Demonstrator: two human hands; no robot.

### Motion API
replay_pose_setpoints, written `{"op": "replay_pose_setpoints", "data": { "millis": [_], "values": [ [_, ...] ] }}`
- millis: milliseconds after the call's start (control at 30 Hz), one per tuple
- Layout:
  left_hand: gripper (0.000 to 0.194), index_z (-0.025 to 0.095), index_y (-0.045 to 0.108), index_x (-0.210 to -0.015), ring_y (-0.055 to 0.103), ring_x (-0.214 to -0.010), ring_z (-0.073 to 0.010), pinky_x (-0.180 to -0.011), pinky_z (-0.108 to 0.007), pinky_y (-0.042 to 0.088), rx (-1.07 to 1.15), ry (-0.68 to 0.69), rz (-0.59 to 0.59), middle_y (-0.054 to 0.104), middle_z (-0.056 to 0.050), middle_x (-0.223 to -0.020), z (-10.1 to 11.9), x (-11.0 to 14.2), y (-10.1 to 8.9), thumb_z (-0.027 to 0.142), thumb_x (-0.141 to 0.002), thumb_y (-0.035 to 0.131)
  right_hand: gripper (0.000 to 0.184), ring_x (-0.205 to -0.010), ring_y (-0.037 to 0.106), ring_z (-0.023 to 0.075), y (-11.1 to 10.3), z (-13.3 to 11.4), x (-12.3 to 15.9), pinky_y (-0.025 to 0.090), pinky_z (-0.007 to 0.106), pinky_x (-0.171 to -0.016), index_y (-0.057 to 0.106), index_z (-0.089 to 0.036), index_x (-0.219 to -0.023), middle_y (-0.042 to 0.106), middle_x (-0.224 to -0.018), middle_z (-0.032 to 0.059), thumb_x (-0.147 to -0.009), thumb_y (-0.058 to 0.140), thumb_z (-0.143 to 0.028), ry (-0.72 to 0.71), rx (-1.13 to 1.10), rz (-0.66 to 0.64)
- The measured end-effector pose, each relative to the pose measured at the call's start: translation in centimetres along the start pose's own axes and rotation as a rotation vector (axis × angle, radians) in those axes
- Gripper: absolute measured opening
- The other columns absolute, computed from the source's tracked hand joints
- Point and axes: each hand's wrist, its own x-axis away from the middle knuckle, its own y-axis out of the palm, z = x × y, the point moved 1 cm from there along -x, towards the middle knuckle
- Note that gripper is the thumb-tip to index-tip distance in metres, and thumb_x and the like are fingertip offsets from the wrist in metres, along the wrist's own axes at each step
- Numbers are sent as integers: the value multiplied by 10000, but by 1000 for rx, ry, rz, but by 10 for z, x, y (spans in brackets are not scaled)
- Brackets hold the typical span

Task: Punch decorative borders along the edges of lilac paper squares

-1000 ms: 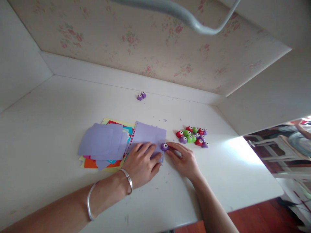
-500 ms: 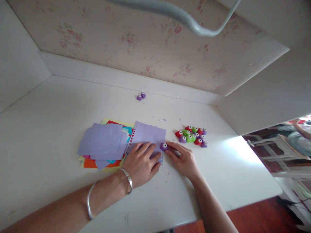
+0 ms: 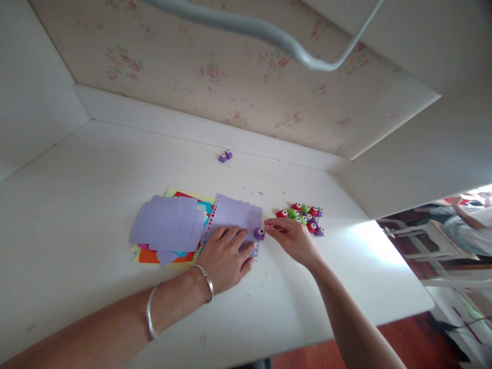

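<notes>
Lying flat across a lilac sheet (image 3: pixel 240 211) in the head view, the left hand (image 3: pixel 226 256) has its fingers slightly spread. The sheet's left edge slants away from the person and to the right; its full long axis is hidden under the hand. Small punched shapes line that edge, some showing red, with more holes low on the right. A squat purple punch (image 3: pixel 258 234) sits at the sheet's right edge, its white, dark-marked button toward the far right of its body; its long axis is hard to tell. Beside it, the right hand's (image 3: pixel 292 240) grip has thumb and forefinger nearly together; whether they pinch anything, I cannot tell. Stacked colored papers (image 3: pixel 167 220) lie left of the sheet on the white bench (image 3: pixel 96 297), and red, green and purple punches (image 3: pixel 312 227) cluster at right.
</notes>
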Motion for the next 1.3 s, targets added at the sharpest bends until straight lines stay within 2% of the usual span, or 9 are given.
{"op": "replay_pose_setpoints", "data": {
  "millis": [167,367,567,800,1000,1300],
  "values": [
    [298,240,639,-1183,518,-1175,-277,-980,-476,384,6,3,-9,594,-92,-1278,-1,0,-2,382,-962,497,156,-745,730,179,-13,-10,-16,584,290,-684,787,-314,-882,777,-843,-39,-869,635,-345,-25,143,-245],
    [297,241,636,-1186,518,-1161,-271,-972,-464,378,19,-2,0,595,-93,-1261,-1,1,0,381,-957,508,172,-596,670,143,-14,-11,-26,510,240,-533,803,-320,-864,756,-708,-65,-867,640,-375,-87,214,-345],
    [312,251,633,-1202,513,-1164,-274,-977,-467,373,23,-11,-22,592,-86,-1265,-1,1,0,390,-966,482,232,-721,662,158,-12,-9,-38,477,236,-625,812,-249,-898,761,-765,-7,-800,678,-411,166,228,-502],
    [299,250,644,-1186,521,-1151,-269,-975,-462,375,33,-6,-2,600,-88,-1242,-1,0,0,374,-960,493,200,-607,583,139,-13,-23,-56,389,246,-536,793,-220,-780,699,-655,7,-705,734,-396,310,359,-569],
    [299,242,645,-1180,527,-1133,-272,-960,-465,380,31,-2,-1,602,-87,-1234,-1,0,1,371,-960,488,225,-547,547,119,-14,-37,-64,370,241,-509,758,-187,-702,680,-609,15,-677,758,-411,397,424,-642],
    [302,236,646,-1181,526,-1130,-272,-956,-469,385,34,3,-12,606,-89,-1217,-1,-1,0,366,-965,480,221,-590,658,156,-9,-27,-69,492,229,-535,733,-176,-652,698,-596,32,-672,761,-394,374,384,-671]
  ]
}}
